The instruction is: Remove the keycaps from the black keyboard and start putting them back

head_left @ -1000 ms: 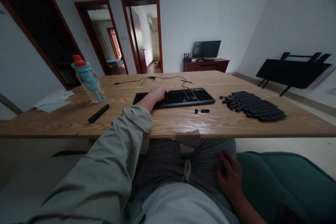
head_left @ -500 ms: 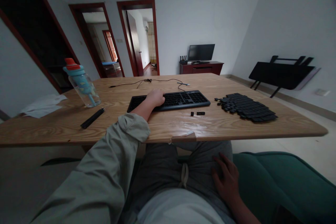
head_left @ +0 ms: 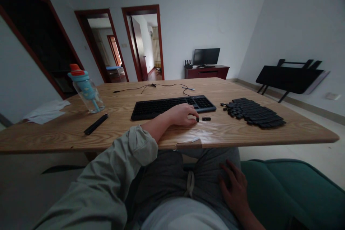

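Note:
My left hand (head_left: 184, 114) reaches over the table in front of the black keyboard (head_left: 151, 109). Its thumb and forefinger close at the edge of a small black keycap (head_left: 197, 119) lying on the wood. Just right of that sits a longer black keycap (head_left: 206, 119). The keyboard lies lengthwise behind the hand, and the forearm and hand hide a bit of its front edge. Resting on my thigh below the table, my right hand (head_left: 234, 183) has its fingers apart and holds nothing.
Many loose black keycaps (head_left: 254, 112) lie grouped on the right. To the left stand a clear bottle (head_left: 90, 95) with a red lid, a dark stick-shaped item (head_left: 96, 124) and white paper (head_left: 47, 111). A thin cable (head_left: 167, 85) runs behind the keyboard.
My left hand has left the keyboard, moving right and toward me to the small keycap on the table. My right hand stays on my thigh. The view has tilted slightly upward.

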Motion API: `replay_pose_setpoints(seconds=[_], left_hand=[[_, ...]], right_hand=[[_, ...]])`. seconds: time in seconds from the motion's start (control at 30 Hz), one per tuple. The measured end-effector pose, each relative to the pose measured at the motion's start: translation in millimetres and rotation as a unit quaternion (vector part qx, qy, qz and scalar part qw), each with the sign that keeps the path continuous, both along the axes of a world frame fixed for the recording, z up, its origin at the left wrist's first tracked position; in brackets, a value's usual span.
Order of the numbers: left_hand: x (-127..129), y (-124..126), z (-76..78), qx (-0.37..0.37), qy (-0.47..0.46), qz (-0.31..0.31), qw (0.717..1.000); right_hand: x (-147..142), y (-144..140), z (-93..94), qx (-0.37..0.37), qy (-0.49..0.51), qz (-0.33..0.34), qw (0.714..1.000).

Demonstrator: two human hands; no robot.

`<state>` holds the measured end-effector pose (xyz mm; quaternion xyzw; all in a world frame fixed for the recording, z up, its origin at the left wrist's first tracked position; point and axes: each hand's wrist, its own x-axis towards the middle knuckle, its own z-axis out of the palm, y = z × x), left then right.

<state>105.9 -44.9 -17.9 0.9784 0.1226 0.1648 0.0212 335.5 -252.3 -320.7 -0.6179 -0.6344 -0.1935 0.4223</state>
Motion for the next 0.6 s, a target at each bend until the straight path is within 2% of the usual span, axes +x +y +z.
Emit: replay_pose_setpoints(seconds=[0.33,0.47,0.6], left_hand=[[15.4,0.1,-7.3,0.007,0.029,0.024,0.999],[15.5,2.6,-8.8,-0.023,0.017,0.015,0.999],[7.2,5.3,-8.1,-0.082,0.001,0.048,0.996]], right_hand=[[4.4,0.5,-5.2,0.008,-0.010,0.005,1.000],[6.3,1.0,-5.6,0.004,-0.019,0.002,1.000],[4.3,0.0,-4.3,-0.003,0.000,0.002,1.000]])
